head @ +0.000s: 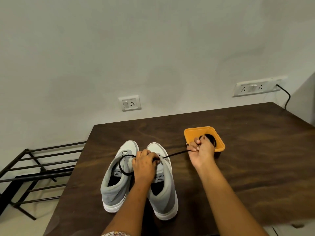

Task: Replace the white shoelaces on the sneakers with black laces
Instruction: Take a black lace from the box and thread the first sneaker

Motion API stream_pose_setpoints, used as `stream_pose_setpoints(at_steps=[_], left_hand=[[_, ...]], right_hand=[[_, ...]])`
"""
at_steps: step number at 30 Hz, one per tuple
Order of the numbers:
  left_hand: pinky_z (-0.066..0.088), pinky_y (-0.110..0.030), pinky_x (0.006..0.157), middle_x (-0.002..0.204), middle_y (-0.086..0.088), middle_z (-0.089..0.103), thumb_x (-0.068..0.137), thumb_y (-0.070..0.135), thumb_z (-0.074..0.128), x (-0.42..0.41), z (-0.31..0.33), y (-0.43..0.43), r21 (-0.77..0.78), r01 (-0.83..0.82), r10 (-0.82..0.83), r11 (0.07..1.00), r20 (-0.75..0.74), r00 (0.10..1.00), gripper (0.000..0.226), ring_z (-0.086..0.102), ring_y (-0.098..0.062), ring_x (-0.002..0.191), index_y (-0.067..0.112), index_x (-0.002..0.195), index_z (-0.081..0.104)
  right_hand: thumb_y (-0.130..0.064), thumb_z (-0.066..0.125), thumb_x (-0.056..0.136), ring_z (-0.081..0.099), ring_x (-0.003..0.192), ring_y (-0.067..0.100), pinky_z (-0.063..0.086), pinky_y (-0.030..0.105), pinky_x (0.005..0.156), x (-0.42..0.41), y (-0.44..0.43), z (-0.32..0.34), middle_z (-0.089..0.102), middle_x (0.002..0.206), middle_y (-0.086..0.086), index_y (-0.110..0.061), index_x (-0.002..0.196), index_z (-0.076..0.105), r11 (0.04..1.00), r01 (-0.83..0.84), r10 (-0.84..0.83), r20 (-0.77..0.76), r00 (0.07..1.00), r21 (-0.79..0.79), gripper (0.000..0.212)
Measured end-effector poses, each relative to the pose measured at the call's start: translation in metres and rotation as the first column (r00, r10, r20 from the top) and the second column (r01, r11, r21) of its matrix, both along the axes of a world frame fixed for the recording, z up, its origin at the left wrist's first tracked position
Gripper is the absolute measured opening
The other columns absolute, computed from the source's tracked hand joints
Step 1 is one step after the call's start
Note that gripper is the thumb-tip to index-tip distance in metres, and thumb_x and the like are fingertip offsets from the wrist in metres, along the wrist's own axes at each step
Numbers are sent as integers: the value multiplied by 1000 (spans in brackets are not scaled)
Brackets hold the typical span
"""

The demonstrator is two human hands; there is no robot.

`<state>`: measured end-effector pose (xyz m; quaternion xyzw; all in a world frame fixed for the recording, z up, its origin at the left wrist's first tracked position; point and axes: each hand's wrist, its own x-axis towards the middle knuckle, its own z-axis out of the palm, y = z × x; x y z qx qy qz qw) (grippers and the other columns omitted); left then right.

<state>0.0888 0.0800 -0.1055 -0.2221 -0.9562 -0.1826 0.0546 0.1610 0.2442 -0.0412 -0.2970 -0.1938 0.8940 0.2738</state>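
Left grip (144, 160) and right grip (201, 149) are pinching the limp, light lace (175, 154) taut; grasping near its tip is advisable.

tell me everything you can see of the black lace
The black lace is a thin, round cord, woven by the look of it. One stretch runs taut from the left hand, which holds it over the right sneaker, up to the right hand, which grips it. The other stretch curves slack in a loop over the tongue of the left sneaker. Its tips are hidden.
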Motion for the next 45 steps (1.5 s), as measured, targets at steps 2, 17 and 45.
stream_pose_setpoints(at_steps=[2,17,45], left_hand=[[31,-32,94,119,9,50,91,37,56,0,2,-1,-17,-19,19,1000,13,1000,22,39,-15,116,32,111,63],[44,-30,89,120,-10,47,91,-3,35,32,-13,7,399,-149,63,905,222,973,55,55,-23,97,27,137,40],[47,-41,86,111,-12,60,91,9,36,36,6,12,234,-149,63,961,337,939,37,51,-31,108,22,123,48]], right_hand=[[-20,32,104,32,44,7,25,18,39,0,1,5,42,63,-2,-15,78,46,824,-266,140,274,951,500,30],[-15,40,102,45,71,6,36,19,63,4,-29,-33,57,82,-5,-18,86,58,700,-315,181,267,947,641,24],[-24,54,97,37,50,6,28,18,41,29,-12,55,48,72,0,-23,113,51,460,-561,263,498,826,688,17]])
